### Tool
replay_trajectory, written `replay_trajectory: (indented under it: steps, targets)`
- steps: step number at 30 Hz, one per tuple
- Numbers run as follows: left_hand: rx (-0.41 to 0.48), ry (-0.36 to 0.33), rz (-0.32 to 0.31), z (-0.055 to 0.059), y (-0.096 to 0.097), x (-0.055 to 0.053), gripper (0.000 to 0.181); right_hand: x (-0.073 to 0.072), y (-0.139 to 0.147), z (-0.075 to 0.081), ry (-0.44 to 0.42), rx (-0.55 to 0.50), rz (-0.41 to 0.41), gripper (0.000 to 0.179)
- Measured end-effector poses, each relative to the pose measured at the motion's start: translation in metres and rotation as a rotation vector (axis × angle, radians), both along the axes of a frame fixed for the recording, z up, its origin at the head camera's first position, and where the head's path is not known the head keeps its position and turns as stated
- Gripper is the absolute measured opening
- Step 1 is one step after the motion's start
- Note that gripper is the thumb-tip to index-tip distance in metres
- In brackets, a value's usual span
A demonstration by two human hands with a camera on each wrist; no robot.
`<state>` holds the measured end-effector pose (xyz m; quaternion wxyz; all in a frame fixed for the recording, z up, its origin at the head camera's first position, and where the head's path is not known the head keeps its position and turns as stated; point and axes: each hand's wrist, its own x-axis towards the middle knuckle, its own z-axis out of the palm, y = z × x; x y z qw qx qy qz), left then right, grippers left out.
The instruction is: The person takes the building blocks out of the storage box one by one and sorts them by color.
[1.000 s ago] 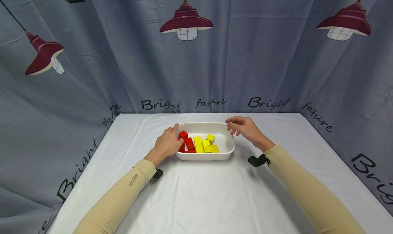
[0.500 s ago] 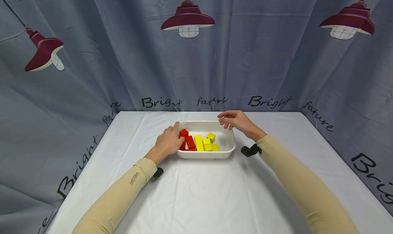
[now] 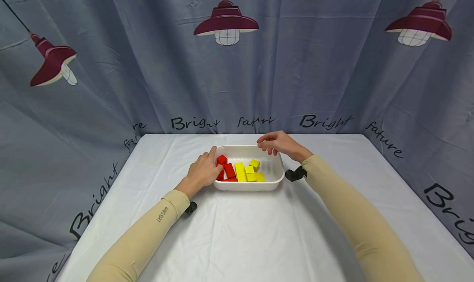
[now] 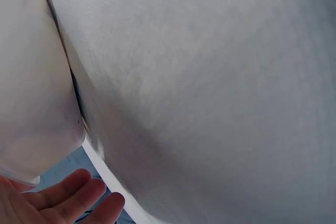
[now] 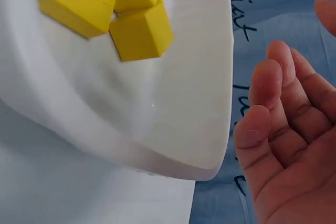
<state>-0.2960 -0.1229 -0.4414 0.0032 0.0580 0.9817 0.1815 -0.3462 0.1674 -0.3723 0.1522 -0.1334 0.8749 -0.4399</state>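
Observation:
A white oblong tray stands on the table with several red and yellow wooden blocks inside. My left hand holds its left end, thumb over the rim on the inner side and other fingers outside. In the left wrist view, fingertips show below the tray's pale outer wall. Red blocks lie beside that thumb, yellow blocks in the middle. My right hand hovers by the far right rim, fingers loosely bent and holding nothing; in the right wrist view its palm shows beside the tray.
A white cloth covers the table. Behind it and along both sides hangs a grey-blue curtain printed with lamps and lettering. Black wrist devices sit below each wrist.
My right hand has moved left and a little farther back, over the tray's far right rim. My left hand stays on the left end, and the blocks keep their places.

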Motion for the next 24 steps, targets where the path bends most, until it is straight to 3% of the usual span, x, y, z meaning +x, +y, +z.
replay_trajectory:
  steps: [9, 24]
  targets:
    - [0.003, -0.003, -0.003, 0.0, 0.0, 0.001, 0.072, -0.009, -0.004, -0.001, -0.08, 0.049, 0.052, 0.048]
    - [0.013, -0.013, -0.003, 0.001, 0.001, 0.001, 0.073, -0.02, -0.021, -0.013, -0.127, 0.157, 0.097, 0.034]
